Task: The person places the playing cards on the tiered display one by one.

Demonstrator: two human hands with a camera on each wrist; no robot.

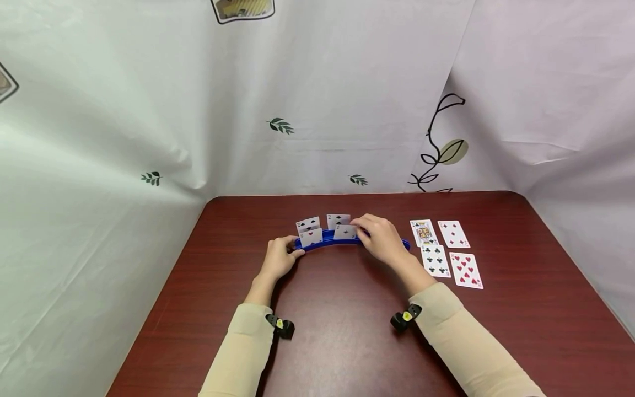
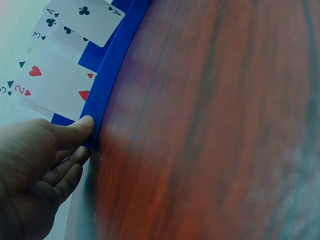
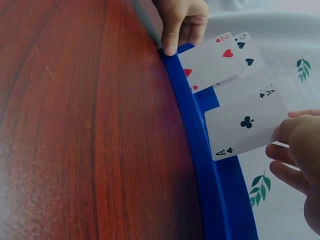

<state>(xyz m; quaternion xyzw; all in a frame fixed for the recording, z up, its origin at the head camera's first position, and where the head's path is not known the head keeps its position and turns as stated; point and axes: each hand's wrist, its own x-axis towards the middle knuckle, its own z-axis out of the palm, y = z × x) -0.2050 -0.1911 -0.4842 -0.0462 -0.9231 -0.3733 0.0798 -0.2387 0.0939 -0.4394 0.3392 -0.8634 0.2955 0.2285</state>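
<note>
A curved blue card holder [image 1: 327, 238] stands on the table, and my left hand [image 1: 279, 256] pinches its left end between thumb and fingers. My right hand [image 1: 382, 238] holds the ace of clubs [image 3: 247, 122] by its upper right edge, with the card's lower edge at the holder's front slot. Left of the ace, the two of hearts [image 2: 55, 80] stands in the same front row. Behind these, a spades card [image 1: 307, 224] and the three of clubs [image 1: 338, 219] stand in the back row, partly covered.
To the right of the holder, a king of clubs [image 1: 424, 231], a diamonds card [image 1: 453, 234], another clubs card [image 1: 435, 260] and a hearts card [image 1: 466, 270] lie face up on the dark red table [image 1: 337, 331]. A pale printed curtain [image 1: 322, 99] hangs behind the table.
</note>
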